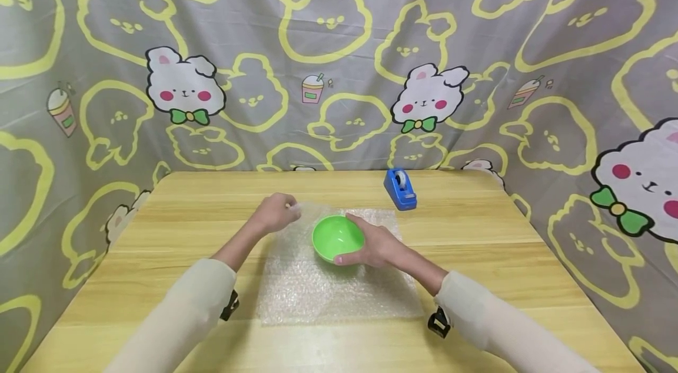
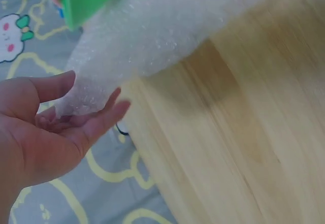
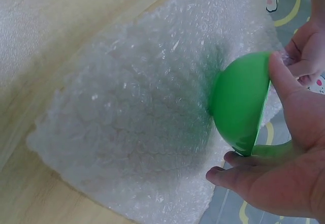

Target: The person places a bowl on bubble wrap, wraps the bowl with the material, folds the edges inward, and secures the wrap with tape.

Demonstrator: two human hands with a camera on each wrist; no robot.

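Note:
A bright green bowl (image 1: 335,236) stands upright on a sheet of clear bubble wrap (image 1: 296,296) laid on the table. My right hand (image 1: 375,243) grips the bowl from its right side, thumb on the near rim and fingers round the far side. In the right wrist view the bowl (image 3: 241,99) touches the wrap with its base. At the sheet's far left corner, my left hand (image 1: 276,212) holds the bubble wrap, lifting that corner off the wood. The left wrist view shows the raised corner (image 2: 86,99) between thumb and fingers.
A blue tape dispenser (image 1: 401,189) with a roll of tape stands behind the sheet, to the right. The wooden table (image 1: 477,279) ends at a grey curtain (image 1: 254,20) with cartoon prints at the back and sides.

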